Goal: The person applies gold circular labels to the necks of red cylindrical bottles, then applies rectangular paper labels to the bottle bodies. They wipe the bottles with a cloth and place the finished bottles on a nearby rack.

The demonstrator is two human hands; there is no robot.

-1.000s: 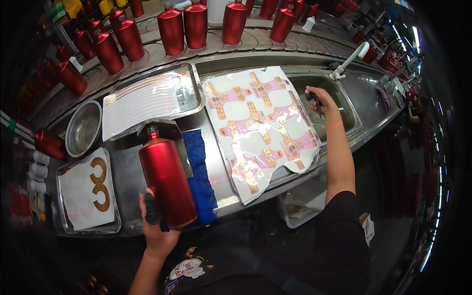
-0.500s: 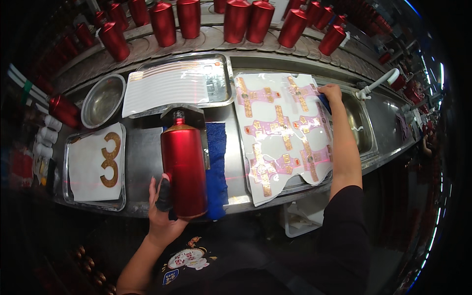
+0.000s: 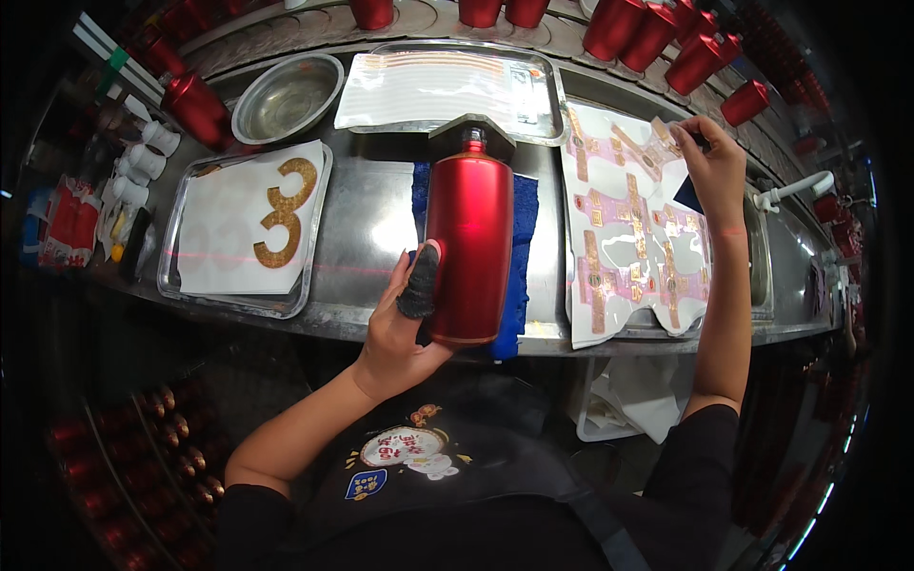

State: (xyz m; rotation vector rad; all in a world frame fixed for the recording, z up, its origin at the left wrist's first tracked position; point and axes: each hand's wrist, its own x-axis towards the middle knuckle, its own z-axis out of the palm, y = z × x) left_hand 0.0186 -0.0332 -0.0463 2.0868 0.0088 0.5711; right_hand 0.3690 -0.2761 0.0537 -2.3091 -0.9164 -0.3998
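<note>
Fingers of the left hand (image 3: 398,328) grip the red bottle (image 3: 471,238) low, its neck at a metal cradle (image 3: 445,143) over the tabletop (image 3: 371,214); a slack hold could let it roll. The right hand (image 3: 716,162) pinches a decal (image 3: 661,139) above its sheet (image 3: 595,186); uneven pulling could crease it.

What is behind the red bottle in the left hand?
Blue cloth shows past both sides of the red bottle, a metal bracket at its neck; what the bottle covers is hidden.
</note>
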